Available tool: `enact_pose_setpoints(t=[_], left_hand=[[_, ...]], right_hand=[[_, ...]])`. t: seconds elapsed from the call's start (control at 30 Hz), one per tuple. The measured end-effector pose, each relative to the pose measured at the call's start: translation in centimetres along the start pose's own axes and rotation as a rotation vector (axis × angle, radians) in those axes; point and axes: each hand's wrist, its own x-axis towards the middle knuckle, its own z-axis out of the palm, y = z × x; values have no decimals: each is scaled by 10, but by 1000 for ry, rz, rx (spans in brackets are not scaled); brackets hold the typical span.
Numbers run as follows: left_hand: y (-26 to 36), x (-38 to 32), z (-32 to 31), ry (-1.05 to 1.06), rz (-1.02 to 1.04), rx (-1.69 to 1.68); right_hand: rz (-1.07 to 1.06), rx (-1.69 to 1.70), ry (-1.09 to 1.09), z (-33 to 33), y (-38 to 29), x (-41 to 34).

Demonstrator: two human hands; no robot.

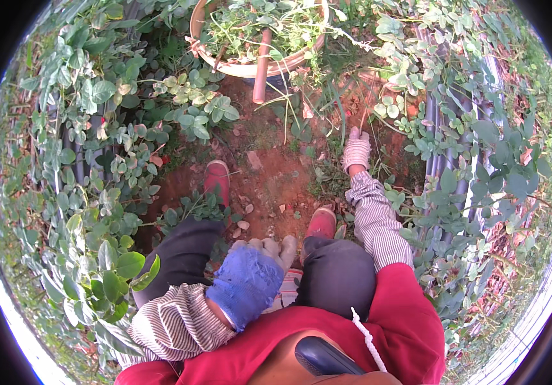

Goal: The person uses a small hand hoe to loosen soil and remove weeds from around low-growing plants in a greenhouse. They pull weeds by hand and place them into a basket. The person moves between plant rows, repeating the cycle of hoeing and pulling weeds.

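My left hand (256, 269), in a glove with pale fingers and a frayed blue cuff, hangs between my knees, knuckles up. Its underside is hidden, so any object in it cannot be seen. Stretched out ahead on the right, my right hand (356, 149) wears a pale knit glove. Its fingertips are among thin weed stems (363, 118) by the plant row; whether they pinch a stem is unclear. Beyond both hands stands a round tub (242, 70) heaped with pulled greenery (230, 29). A reddish-brown tool handle (260, 72) sticks out over its near rim.
Leafy bushes (93, 91) crowd the left side, and more bushes (502, 139) grow over dark plastic sheeting (456, 187) on the right. Reddish soil (276, 187) with dry leaves lies between my red boots (217, 180). A white printed object (288, 288) shows between my thighs.
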Motion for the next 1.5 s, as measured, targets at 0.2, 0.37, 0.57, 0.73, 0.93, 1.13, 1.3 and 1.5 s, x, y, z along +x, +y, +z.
enact_pose_setpoints(t=[0.2,0.37,0.57,0.73,0.93,1.13,1.3,1.5], left_hand=[[-4,11,-5,-109,-9,25],[-10,22,-16,-138,-2,63],[-10,29,-14,-74,4,70],[-8,30,-18,-114,31,35],[-17,37,-30,-15,2,60],[-12,34,-32,-90,59,-22],[-33,33,-43,-122,-78,-19],[-29,41,-48,21,31,-125]], right_hand=[[38,-167,18,10,-67,78],[184,-248,-187,12,-59,96],[18,-342,-157,37,-47,98],[229,-228,-181,29,-48,105],[-42,-736,-261,9,-47,130],[-59,-500,-170,8,-37,118],[-49,-437,-241,-4,-22,126],[-20,-445,-179,2,-14,130]])
